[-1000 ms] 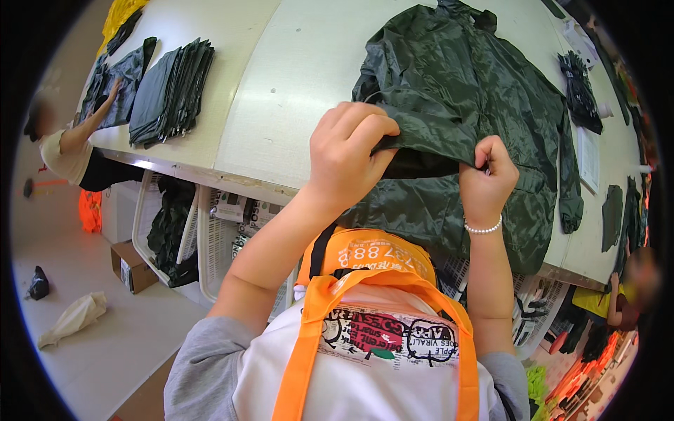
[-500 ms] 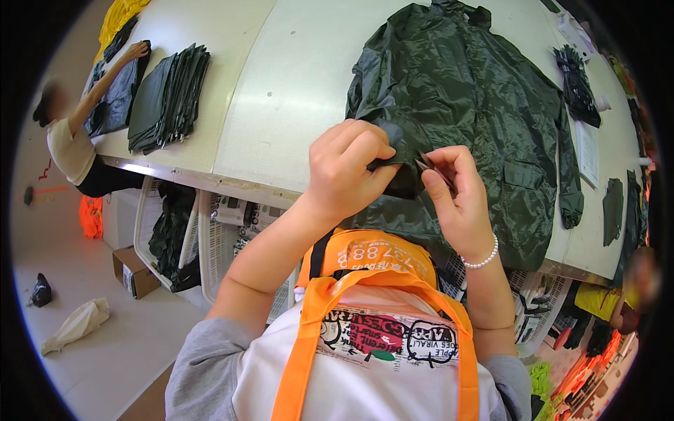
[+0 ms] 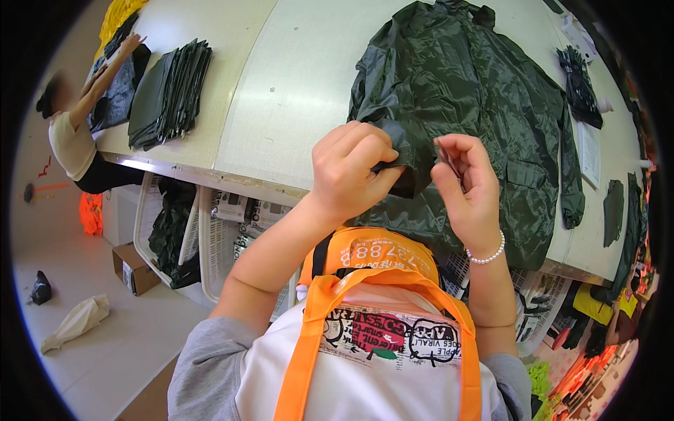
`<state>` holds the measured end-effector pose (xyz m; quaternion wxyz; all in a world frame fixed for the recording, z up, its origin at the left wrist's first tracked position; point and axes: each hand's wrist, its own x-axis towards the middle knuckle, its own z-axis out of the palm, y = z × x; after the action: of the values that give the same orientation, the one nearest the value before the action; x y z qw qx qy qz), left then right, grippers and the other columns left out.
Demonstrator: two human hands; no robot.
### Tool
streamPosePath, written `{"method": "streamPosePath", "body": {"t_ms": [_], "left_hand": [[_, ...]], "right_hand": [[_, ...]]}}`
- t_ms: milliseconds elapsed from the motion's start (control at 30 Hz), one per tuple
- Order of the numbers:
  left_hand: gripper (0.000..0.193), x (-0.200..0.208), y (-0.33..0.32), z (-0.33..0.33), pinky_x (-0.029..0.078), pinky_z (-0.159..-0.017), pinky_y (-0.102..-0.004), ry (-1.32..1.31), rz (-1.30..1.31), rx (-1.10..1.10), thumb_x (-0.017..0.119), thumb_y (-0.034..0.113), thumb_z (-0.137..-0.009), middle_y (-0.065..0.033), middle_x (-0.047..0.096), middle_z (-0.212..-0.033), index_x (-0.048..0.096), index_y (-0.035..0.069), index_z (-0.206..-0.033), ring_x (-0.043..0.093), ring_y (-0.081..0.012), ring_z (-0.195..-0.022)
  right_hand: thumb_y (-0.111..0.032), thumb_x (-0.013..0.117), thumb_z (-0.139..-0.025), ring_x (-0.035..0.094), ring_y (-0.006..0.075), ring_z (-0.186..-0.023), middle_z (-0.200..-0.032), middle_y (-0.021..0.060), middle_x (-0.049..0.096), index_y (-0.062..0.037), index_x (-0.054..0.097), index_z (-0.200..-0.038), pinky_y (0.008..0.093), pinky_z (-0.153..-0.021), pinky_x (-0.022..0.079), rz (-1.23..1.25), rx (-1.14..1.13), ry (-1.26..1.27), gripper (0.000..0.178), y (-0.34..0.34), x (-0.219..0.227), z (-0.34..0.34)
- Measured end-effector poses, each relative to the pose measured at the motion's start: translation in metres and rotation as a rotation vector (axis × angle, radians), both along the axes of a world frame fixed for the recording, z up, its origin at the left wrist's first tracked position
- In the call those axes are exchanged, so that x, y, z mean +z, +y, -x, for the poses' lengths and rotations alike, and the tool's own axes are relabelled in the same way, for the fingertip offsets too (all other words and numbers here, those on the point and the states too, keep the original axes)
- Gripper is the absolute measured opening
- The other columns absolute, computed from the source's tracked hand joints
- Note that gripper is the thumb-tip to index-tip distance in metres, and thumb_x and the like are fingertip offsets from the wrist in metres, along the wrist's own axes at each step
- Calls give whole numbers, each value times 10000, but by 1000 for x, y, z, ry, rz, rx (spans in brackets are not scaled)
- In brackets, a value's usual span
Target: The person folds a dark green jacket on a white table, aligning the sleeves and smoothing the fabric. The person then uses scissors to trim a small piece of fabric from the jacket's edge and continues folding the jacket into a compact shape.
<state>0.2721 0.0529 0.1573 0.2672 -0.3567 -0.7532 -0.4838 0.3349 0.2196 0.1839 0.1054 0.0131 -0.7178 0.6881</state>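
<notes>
A dark green, shiny jacket [image 3: 484, 91] lies spread out over the table in front of me, its collar at the far side. My left hand [image 3: 353, 165] is closed on the jacket's near left part, pinching a fold that looks like a sleeve end and lifting it off the table. Just to the right, my right hand [image 3: 465, 175], with a beaded bracelet at the wrist, curls its fingers around small thread snips [image 3: 453, 165]. The snips are mostly hidden by the fingers, their tip near the raised fold but apart from it.
A stack of folded dark garments [image 3: 170, 95] stands on the table [image 3: 281, 77] to the left, with a co-worker [image 3: 74, 144] beyond it. White baskets [image 3: 217, 259] sit beneath the table edge. Bundled dark cloth [image 3: 580, 91] lies at the right. A cardboard box [image 3: 137, 268] rests on the floor.
My right hand has drawn slightly up and to the right, away from the fold, and the snips' blades show less. My left hand keeps its grip. The co-worker's arm has shifted.
</notes>
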Motion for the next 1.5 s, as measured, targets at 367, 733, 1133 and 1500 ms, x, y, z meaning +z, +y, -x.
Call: {"method": "streamPosePath", "body": {"t_ms": [367,733,1133,1500], "left_hand": [[272,-4,3,-2,437,-530,-320,38,216,5,719,-13,-459,-53,601,-692,537,63,-647,573,-240,-606],[251,-7,4,-2,465,-562,-323,-106,129,3,723,-39,-496,-75,613,-703,557,41,-666,594,-247,-634],[250,-4,-2,-3,440,-556,-329,-13,237,18,716,-15,-503,-55,609,-703,553,66,-674,579,-248,-626],[217,-15,-100,33,476,-702,-276,-342,287,466,684,-79,-611,-51,649,-832,636,17,-799,612,-164,-768]], "right_hand": [[47,624,-820,470,85,-620,-768,32,524,1,562,-873,217,-560,398,-458,36,65,94,-4,-3,6],[-85,597,-901,523,118,-729,-861,61,546,-6,522,-1008,234,-674,450,-189,-14,-50,152,14,-17,-9],[-50,640,-855,584,155,-709,-833,82,562,15,551,-926,248,-640,482,-435,79,-121,131,5,-5,-7],[-82,709,-800,593,176,-755,-883,87,570,-14,594,-1003,267,-677,504,-421,-243,-323,242,58,-52,-70]]}}
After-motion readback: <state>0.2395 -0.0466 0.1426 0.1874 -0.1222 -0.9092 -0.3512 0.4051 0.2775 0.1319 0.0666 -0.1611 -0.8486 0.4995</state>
